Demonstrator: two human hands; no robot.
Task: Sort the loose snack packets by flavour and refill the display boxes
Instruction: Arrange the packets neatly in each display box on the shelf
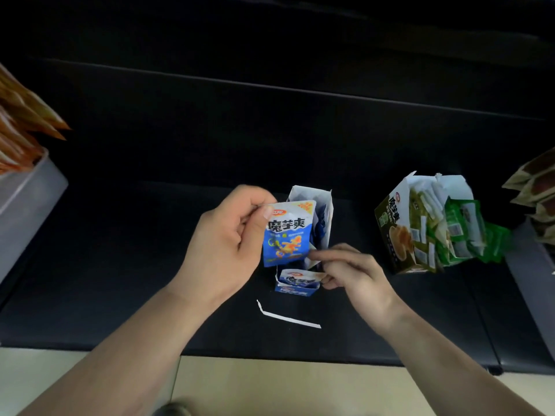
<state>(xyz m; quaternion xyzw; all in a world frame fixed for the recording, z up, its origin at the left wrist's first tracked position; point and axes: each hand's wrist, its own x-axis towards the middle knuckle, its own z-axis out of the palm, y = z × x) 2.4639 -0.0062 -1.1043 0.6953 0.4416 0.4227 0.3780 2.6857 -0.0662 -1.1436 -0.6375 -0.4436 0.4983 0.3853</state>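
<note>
Black shelf (150,235), blue box (295,285), green box (399,235) (tipped), paper strip (288,318)

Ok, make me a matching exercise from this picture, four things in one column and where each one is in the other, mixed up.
Things
1. blue snack packet
2. green cardboard display box
3. torn white paper strip
4. grey bin of orange packets

Places
A. far left edge
B. lying flat on the dark surface, nearest the person
C. held in the left hand
D. right of the hands, stuffed with green packets

Pairs: 1-C, 2-D, 3-B, 4-A
</note>
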